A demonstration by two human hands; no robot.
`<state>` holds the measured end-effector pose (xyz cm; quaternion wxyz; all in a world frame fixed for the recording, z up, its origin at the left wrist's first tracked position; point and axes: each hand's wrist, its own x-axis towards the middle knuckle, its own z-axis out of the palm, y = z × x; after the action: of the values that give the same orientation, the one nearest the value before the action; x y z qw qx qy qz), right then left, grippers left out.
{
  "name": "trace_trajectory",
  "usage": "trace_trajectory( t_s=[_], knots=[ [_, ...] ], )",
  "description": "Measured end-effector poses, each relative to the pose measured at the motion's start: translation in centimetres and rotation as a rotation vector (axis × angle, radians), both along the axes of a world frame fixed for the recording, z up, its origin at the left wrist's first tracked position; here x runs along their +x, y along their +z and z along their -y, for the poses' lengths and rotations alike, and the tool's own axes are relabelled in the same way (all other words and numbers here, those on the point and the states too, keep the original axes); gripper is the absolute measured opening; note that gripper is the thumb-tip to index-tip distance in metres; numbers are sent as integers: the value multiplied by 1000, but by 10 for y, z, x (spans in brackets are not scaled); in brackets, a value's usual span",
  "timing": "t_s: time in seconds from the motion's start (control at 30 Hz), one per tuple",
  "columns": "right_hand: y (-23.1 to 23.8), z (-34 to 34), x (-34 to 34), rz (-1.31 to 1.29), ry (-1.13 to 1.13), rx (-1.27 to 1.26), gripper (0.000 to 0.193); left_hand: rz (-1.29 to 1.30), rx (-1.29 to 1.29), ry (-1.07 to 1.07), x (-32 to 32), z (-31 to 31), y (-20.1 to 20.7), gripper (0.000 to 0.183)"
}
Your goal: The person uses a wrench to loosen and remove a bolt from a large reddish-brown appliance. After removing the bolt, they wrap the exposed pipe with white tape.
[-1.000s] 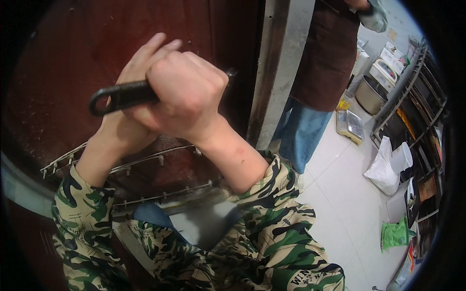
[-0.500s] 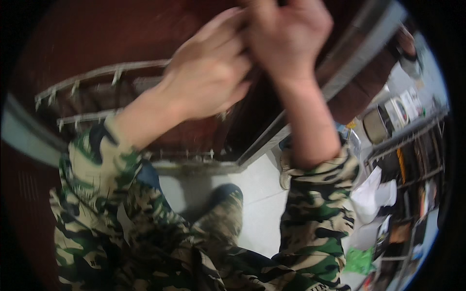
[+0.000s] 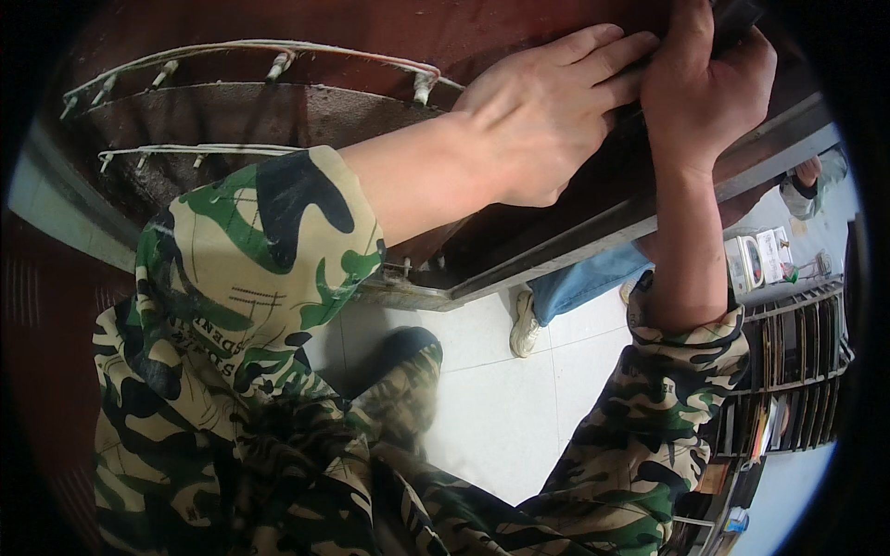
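My left hand (image 3: 547, 116) reaches across to the upper right, palm down over the dark panel, fingers stretched towards my other hand. Its fingertips come close to or touch the right hand; which, I cannot tell. My right hand (image 3: 700, 102) is closed at the upper right, fingers bent beside a dark edge piece (image 3: 737, 17). What lies inside its grip is hidden. Below both hands runs a long metal-edged frame (image 3: 575, 227). To the left, white rails (image 3: 232, 44) on short posts curve along the dark red surface (image 3: 389, 18).
Past the frame stands a person in blue jeans (image 3: 589, 278) and a pale shoe (image 3: 525, 326) on the white tiled floor (image 3: 482, 408). Another bit of sleeve (image 3: 825, 181) shows far right. Below it is a metal rack (image 3: 788, 347) with upright dark slats or trays.
Both hands have moved right in the picture, and the view has shifted. My left hand's fingers now show stretched out. More of the rails and of the other person's jeans is visible.
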<state>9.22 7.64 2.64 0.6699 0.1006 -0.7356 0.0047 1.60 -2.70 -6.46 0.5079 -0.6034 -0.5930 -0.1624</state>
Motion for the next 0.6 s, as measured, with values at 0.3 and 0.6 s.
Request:
trace_trajectory(
  t_s=[0.3, 0.6],
  knots=[
    [1, -6, 0, -62, -334, 59, 21, -10, 19, -19, 2, -4, 3, 30],
    [4, -15, -4, -160, -415, 6, 28, -4, -155, -89, -1, -1, 14, 35]
  ],
)
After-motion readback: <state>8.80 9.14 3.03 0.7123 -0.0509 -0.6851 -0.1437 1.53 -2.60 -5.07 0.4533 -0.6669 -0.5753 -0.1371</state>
